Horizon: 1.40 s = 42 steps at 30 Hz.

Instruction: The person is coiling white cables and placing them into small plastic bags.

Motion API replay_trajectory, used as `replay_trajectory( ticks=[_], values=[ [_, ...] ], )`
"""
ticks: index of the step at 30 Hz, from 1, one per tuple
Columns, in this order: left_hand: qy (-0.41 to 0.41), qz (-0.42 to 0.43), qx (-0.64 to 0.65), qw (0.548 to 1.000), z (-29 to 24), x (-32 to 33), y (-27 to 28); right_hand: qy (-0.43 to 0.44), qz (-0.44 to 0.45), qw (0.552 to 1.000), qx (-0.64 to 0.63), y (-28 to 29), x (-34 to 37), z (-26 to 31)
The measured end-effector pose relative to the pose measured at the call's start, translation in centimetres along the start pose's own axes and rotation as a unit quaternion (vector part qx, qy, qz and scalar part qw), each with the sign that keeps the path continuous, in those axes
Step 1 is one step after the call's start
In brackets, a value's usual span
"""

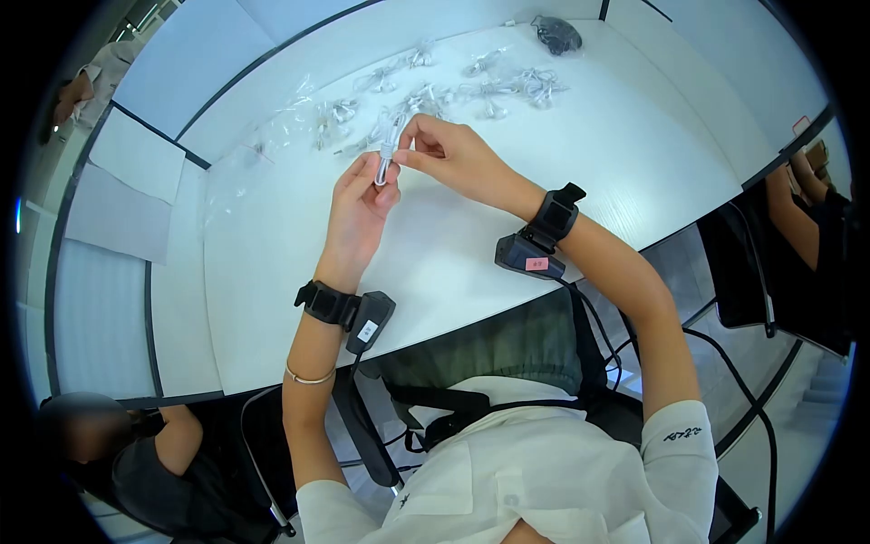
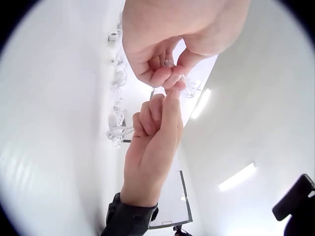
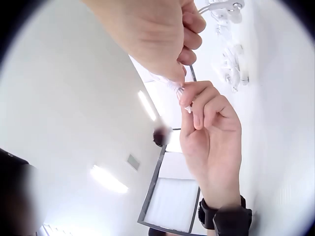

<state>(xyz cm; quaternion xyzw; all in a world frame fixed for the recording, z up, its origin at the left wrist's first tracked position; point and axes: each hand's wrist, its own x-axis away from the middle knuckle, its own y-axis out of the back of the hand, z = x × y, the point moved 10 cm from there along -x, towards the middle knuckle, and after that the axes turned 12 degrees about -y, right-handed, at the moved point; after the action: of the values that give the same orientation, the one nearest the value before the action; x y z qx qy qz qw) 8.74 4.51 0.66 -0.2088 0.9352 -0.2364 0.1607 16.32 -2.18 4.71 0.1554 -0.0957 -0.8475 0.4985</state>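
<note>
In the head view, my left hand (image 1: 361,204) holds a small coiled bundle of thin white cable (image 1: 386,152) upright between thumb and fingers. Wraps of the cable go round the bundle's middle, and a loop sticks out below. My right hand (image 1: 467,163) comes in from the right, its thumb and forefinger pinching at the wraps. Seen from the right wrist, the cable bundle (image 3: 173,87) runs between both hands' fingertips. The left wrist view shows the fingertips of both hands meeting, with most of the bundle hidden behind them.
Several more white cable bundles (image 1: 539,86) lie across the back of the white table (image 1: 580,181). A black bundle in a clear bag (image 1: 555,34) sits at the far edge. Clear plastic bags (image 1: 272,136) lie at the back left. Low partitions enclose the table; other people sit on both sides.
</note>
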Motion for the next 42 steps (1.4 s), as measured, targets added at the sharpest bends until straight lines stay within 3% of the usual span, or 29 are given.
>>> replay_trajectory(
  ticks=[4,7,16,19,22,31,35,42],
  values=[
    [0.032,0.014,0.017,0.999,0.1,0.4,-0.5,0.02,-0.03,0.999,0.032,0.2,0.3,0.8],
    [0.043,0.018,0.006,0.999,0.4,0.5,-0.3,0.027,0.005,1.0,0.01,-0.6,0.1,0.3],
    [0.022,0.028,-0.166,0.986,-0.6,0.2,-0.7,0.022,-0.005,1.0,-0.016,-0.2,0.2,0.1],
    [-0.062,-0.032,-0.264,0.962,-1.8,-0.1,0.4,0.031,-0.028,0.999,0.023,0.0,0.5,0.7],
    [-0.15,-0.027,-0.342,0.927,-3.7,-0.2,0.1,0.021,-0.037,0.997,0.058,0.2,0.2,0.3],
    [-0.105,-0.027,-0.283,0.953,-2.6,-0.2,0.9,0.012,-0.029,0.998,0.049,-0.2,0.2,0.0],
    [-0.081,-0.051,-0.228,0.969,-2.1,-0.2,1.1,0.013,0.009,1.0,-0.013,-0.3,0.1,0.1],
    [-0.071,-0.022,-0.159,0.984,-1.8,-0.2,0.7,0.006,0.05,0.995,-0.082,-0.5,0.0,0.0]
  ],
)
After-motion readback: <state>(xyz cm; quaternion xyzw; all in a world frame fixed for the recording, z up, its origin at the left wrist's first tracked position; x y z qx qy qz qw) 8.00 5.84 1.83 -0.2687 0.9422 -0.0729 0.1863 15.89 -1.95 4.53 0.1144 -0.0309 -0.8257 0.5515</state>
